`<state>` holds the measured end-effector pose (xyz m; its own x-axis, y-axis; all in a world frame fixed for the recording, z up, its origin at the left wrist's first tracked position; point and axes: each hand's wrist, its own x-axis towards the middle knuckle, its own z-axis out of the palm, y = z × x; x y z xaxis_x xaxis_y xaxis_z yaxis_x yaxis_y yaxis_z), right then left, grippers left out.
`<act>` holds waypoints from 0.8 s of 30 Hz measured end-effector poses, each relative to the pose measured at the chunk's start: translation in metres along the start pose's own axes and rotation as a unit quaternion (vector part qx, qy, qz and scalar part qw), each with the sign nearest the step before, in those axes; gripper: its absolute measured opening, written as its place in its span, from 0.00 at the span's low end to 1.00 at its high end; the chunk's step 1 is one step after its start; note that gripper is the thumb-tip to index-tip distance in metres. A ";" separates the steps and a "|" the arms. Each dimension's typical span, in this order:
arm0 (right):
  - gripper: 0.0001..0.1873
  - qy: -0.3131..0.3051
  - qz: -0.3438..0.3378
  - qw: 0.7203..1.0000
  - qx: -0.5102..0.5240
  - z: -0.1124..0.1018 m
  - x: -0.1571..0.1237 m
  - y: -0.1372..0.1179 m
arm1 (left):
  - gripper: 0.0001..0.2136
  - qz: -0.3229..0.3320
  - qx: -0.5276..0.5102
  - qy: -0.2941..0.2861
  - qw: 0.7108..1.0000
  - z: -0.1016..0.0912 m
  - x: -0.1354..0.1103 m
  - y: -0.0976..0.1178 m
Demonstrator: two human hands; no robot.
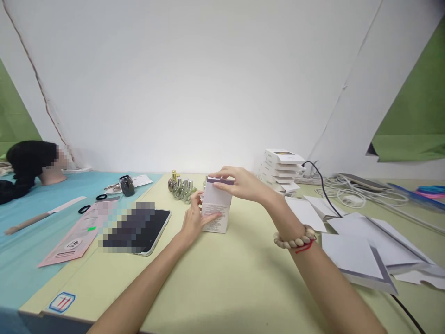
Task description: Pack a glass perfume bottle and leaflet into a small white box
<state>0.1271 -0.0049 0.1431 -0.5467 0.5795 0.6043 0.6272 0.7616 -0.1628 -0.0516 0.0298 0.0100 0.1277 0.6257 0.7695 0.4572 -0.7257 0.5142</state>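
Observation:
A small white carton [216, 209] with a purple top edge stands upright on the pale yellow table [222, 283]. My left hand [194, 221] grips its lower left side, thumb and fingers closed round it. My right hand [239, 183] rests on the carton's top, fingers pressing the purple flap; a bead bracelet sits on that wrist. Just behind the carton stand several small glass perfume bottles [181, 188].
A tablet [139, 228] and a pink sheet [74, 236] lie at the left. A stack of white boxes [282, 169] stands behind right, with flat white cartons [358, 253] and cables [351, 195] further right. A knife [45, 214] and dark jar [127, 185] lie on blue cloth.

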 end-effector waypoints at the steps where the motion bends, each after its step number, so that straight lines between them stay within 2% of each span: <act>1: 0.16 0.007 -0.001 1.000 0.011 -0.001 0.000 0.000 | 0.35 0.005 0.000 -0.001 1.000 0.000 0.000 0.001; 5: 0.14 0.033 -0.005 0.999 0.020 -0.002 0.000 -0.004 | 0.36 0.034 -0.014 -0.007 0.999 0.000 0.000 0.002; 9: 0.11 0.027 0.027 0.999 -0.014 0.001 0.001 -0.006 | 0.36 0.075 0.006 0.001 0.997 0.002 0.000 -0.003; 13: 0.09 0.037 0.040 0.998 -0.044 0.005 0.002 -0.003 | 0.30 0.189 0.084 0.047 0.977 0.004 0.001 -0.009; 15: 0.08 0.032 0.048 0.997 -0.043 0.006 0.002 -0.002 | 0.23 0.226 0.138 0.042 0.963 0.003 0.001 -0.010; 19: 0.07 0.027 0.048 0.998 -0.027 0.013 0.004 0.002 | 0.16 0.187 0.193 0.007 0.963 0.000 0.000 -0.006; 24: 0.05 0.003 0.060 0.998 -0.027 0.021 0.005 0.007 | 0.12 0.148 0.151 -0.002 0.977 0.000 0.001 -0.002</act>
<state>0.1174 0.0094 0.1289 -0.4627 0.6643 0.5870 0.7172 0.6697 -0.1925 -0.0523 0.0318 0.0099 0.2959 0.4031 0.8660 0.6396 -0.7570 0.1338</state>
